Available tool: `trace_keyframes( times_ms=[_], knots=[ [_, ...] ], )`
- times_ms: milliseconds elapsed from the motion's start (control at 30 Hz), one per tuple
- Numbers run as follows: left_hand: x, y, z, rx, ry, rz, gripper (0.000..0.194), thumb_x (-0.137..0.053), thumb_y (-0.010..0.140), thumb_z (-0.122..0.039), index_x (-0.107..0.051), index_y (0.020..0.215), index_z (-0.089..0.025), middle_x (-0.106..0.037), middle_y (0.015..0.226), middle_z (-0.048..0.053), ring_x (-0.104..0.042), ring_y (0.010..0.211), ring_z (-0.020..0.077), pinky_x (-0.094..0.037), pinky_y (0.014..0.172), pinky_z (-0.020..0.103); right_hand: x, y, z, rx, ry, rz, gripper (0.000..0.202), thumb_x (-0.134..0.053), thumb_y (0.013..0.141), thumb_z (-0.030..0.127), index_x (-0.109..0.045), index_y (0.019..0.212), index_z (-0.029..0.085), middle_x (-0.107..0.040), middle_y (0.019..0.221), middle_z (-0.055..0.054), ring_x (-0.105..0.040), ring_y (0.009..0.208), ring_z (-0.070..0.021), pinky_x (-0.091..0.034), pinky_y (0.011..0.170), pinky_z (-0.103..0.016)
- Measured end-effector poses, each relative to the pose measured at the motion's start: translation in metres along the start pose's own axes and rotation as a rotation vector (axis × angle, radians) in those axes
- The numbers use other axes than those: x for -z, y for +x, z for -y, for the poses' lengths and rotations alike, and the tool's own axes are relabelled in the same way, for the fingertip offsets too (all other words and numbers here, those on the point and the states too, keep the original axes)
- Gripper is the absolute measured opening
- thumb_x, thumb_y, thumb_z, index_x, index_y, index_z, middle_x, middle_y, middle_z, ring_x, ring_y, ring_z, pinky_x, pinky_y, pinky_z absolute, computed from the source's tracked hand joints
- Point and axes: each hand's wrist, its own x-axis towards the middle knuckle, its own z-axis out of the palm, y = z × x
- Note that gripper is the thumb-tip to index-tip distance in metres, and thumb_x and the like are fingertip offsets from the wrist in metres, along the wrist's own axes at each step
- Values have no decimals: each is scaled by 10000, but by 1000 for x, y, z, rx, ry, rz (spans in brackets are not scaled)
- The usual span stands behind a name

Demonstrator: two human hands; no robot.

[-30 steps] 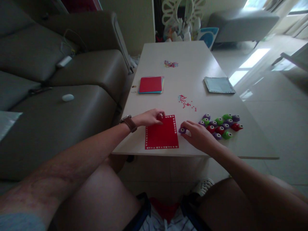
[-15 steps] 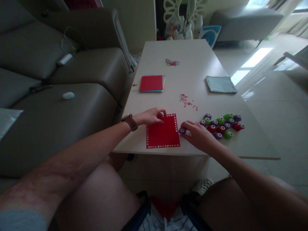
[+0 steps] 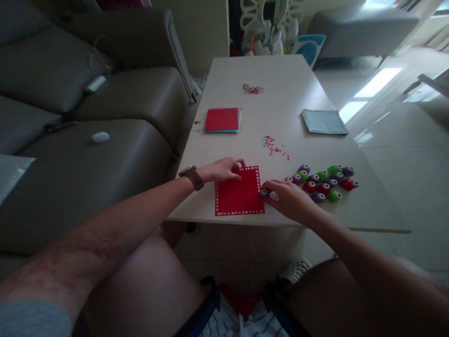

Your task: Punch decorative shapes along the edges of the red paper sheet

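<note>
A square red paper with small punched shapes along its edges lies at the table's near edge. My left hand rests on its upper left part, thumb and fingers apart and slightly bent. Between the thumb and fingers of my right hand is a small purple paper punch, set at the paper's right edge. Just right of that hand sit several more paper punches in purple, green and red. Little red cut-out bits are scattered beyond the paper.
A stack of coloured paper lies on the left of the white table. Pale sheets with a punched border are at the right. Colourful bits form a pile farther back. A sofa stands left of the table.
The view has shifted slightly. My right hand and the purple punch remain at the paper's right edge, with the punch perhaps a little lower. My left hand stays on the paper.
</note>
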Motion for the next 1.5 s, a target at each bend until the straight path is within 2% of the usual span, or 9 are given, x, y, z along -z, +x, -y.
trace_keyframes(
  times_ms=[133,233,333,433,567,733,1300,1400,1500],
  knots=[
    [-1,0,-3,-93,219,-160,422,-768,734,-212,-591,1115,-176,-688,1086,86,-645,974,221,-506,834,338,2,1,2,-2,74,-20,185,-660,877,193,-673,1061,211,-711,1063,-81,-652,956,-240,-476,822,-353],
    [-5,-1,-9,-172,386,-269,409,-840,681,-244,-642,1032,-170,-659,1096,93,-601,1024,243,-474,893,361,2,2,4,-83,161,-79,133,-626,929,285,-688,1008,197,-698,981,-77,-639,777,-193,-475,728,-334],
    [-16,-1,-13,-156,340,-109,271,-822,741,-334,-642,862,-171,-676,882,45,-609,815,191,-459,741,311,0,4,4,-137,231,-83,170,-564,962,293,-686,905,190,-688,898,-69,-604,667,-161,-454,651,-310],
    [-29,-1,-12,-107,331,-5,302,-823,747,-411,-625,787,-186,-665,753,14,-576,670,161,-395,609,294,-2,5,1,-148,274,-61,189,-552,956,281,-695,870,193,-693,871,-68,-605,676,-165,-446,630,-299],
    [-39,-3,-9,-86,362,-21,308,-840,720,-417,-618,755,-207,-658,722,-2,-566,638,158,-345,550,295,-1,5,-2,-160,318,-18,175,-572,940,264,-721,882,194,-704,866,-61,-616,703,-172,-452,651,-301],
    [-39,-4,-9,-74,372,-37,313,-852,697,-420,-620,751,-217,-659,718,-5,-563,633,162,-326,547,301,0,5,-3,-166,364,15,178,-591,940,291,-740,902,201,-702,894,-57,-617,715,-170,-454,662,-300],
    [-38,-4,-15,-48,443,31,286,-762,762,-436,-620,846,-203,-682,807,-3,-582,708,150,-339,599,275,-5,11,2,-156,371,-23,156,-602,922,252,-746,921,191,-709,906,-54,-616,745,-162,-449,702,-293],
    [-37,-5,-19,-38,461,43,327,-743,769,-492,-620,870,-206,-690,827,3,-587,713,151,-344,602,276,-4,14,3,-167,388,-13,151,-607,901,242,-748,900,189,-716,881,-53,-621,744,-169,-454,706,-297],
    [-38,-4,-24,-1,465,56,460,-689,776,-652,-630,900,-213,-703,861,16,-598,728,160,-352,617,280,-3,18,3,-203,406,13,126,-633,868,250,-740,849,187,-727,831,-51,-627,716,-176,-457,675,-298]
  ],
)
